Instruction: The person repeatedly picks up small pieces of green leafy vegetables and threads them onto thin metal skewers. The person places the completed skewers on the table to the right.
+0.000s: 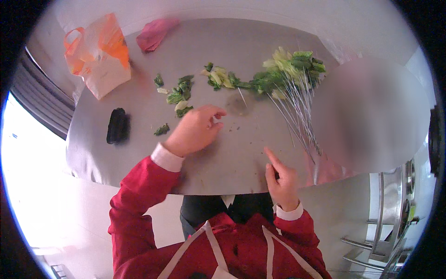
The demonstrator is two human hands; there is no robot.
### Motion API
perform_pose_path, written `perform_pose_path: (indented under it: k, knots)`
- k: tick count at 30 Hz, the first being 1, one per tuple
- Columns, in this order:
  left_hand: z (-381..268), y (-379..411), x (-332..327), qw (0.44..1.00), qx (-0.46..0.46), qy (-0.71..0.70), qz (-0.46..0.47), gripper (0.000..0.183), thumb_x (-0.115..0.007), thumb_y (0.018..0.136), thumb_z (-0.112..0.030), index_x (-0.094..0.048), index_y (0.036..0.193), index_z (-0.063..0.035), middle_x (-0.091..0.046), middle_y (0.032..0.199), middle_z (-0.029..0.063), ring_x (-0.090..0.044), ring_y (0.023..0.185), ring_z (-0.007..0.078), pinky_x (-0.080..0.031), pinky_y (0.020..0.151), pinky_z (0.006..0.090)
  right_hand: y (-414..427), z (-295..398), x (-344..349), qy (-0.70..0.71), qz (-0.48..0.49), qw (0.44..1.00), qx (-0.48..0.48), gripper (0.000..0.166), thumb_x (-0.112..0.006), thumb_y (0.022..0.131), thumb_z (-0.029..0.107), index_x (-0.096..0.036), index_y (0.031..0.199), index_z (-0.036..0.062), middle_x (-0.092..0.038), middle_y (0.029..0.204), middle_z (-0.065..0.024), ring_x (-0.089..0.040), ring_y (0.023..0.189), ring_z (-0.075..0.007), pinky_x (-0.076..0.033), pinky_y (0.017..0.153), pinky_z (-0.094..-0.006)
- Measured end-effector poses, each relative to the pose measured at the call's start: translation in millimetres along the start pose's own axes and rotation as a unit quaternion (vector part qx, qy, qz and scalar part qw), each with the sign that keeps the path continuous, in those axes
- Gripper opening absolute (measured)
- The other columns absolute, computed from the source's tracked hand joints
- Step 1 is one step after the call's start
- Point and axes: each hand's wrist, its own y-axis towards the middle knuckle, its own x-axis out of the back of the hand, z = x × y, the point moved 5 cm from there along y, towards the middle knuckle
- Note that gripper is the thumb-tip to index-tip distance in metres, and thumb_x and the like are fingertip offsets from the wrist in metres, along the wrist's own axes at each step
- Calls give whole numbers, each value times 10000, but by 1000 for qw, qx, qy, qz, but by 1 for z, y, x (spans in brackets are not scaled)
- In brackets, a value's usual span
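Observation:
My left hand hovers over the middle of the table, fingers curled and apart, with nothing seen between them. Close to its wrist side lie green leaf pieces and a small leaf piece. My right hand is near the front edge, index finger extended, holding nothing visible. Farther back, pale and green leaf pieces lie with a single thin skewer beside them. At the right, a bundle of thin skewers fans out, its far ends in a heap of leafy vegetable pieces.
An orange and white plastic bag stands at the back left, near a pink cloth or bag. A dark oblong object lies at the left. Pink plastic lies at the front right; a blurred area hides the table's right side.

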Motion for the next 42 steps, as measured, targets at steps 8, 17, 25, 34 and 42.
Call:
perform_pose_path:
  k: [8,17,25,34,42]
  knots:
    - [8,63,28,934,-71,342,75,264,-597,774,-199,-580,1000,-65,-576,869,135,-572,847,290,-465,724,387,-8,-4,9,38,-80,996,-18,376,-540,788,10,-560,1161,56,-411,493,-98,-369,391,-109,-310,402,-250]
    - [17,149,-36,892,-63,446,27,212,-644,720,-264,-657,887,-133,-531,1067,115,-515,1012,332,-408,870,425,-10,-9,18,78,-76,994,-16,396,-543,800,29,-533,1193,78,-414,481,-63,-364,376,-108,-313,392,-253]
    - [16,151,-43,912,-95,396,40,185,-611,706,-213,-666,833,-91,-553,940,128,-526,926,321,-419,818,421,-7,-10,24,133,-54,988,-53,386,-514,827,50,-511,1212,82,-402,482,-52,-354,393,-93,-312,397,-252]
    - [-16,41,-16,971,118,-143,153,230,-421,914,-149,-572,963,17,-548,760,61,-510,724,145,-421,694,259,-9,-15,20,142,-54,987,-52,387,-500,834,53,-502,1220,76,-393,490,-52,-349,408,-77,-309,400,-248]
    - [14,3,-40,857,176,-483,32,253,-417,929,-183,-531,1004,30,-496,737,34,-417,636,105,-366,596,232,-9,-9,15,101,-54,993,-5,368,-503,816,15,-536,1180,48,-432,515,-71,-356,409,-92,-306,406,-243]
